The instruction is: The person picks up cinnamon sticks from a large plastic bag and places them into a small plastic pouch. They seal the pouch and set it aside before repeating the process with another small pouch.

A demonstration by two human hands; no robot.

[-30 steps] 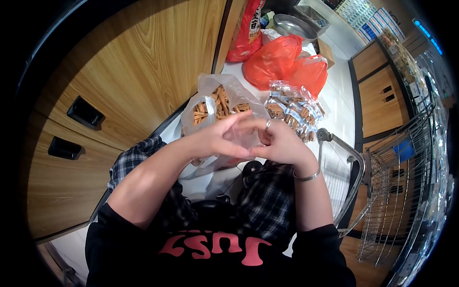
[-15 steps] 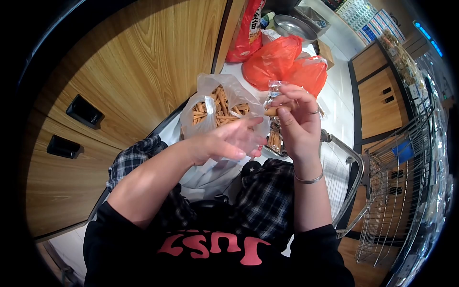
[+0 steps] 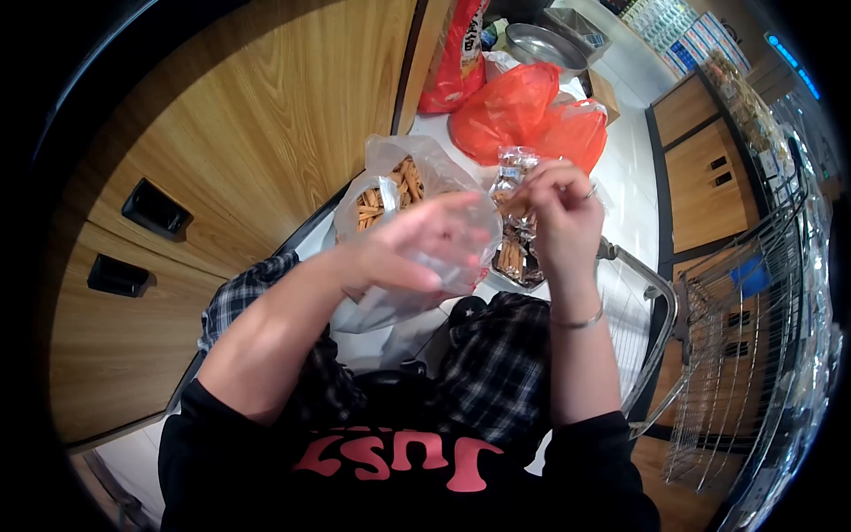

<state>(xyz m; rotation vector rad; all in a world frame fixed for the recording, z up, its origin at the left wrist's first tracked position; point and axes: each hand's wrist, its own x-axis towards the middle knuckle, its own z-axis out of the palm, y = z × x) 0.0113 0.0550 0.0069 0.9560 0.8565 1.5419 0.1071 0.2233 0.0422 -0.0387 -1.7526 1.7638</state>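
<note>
A translucent plastic bag [image 3: 353, 206] full of cinnamon sticks [image 3: 409, 182] stands on the floor in front of me. My left hand [image 3: 424, 241] hovers over its near side, fingers apart and holding nothing, a little blurred. To the right, my right hand [image 3: 566, 213] is raised with thumb and fingertips pinched on a brown piece that looks like a cinnamon stick [image 3: 516, 204]. Below that hand lies a dark tray [image 3: 525, 285] with clear packets of cinnamon sticks [image 3: 511, 257]. Another clear packet [image 3: 517, 160] shows just behind the fingers.
Wooden cabinets [image 3: 266, 106] with black handles line the left. Behind the bag stand red plastic bags [image 3: 505, 111], a red printed sack [image 3: 456, 62] and a metal bowl [image 3: 545, 46]. A wire shopping cart [image 3: 718, 355] lies close on my right.
My right hand has turned, its fingers closing inward and down around the brown piece. My left hand has shifted slightly left and up, fingers still spread.
</note>
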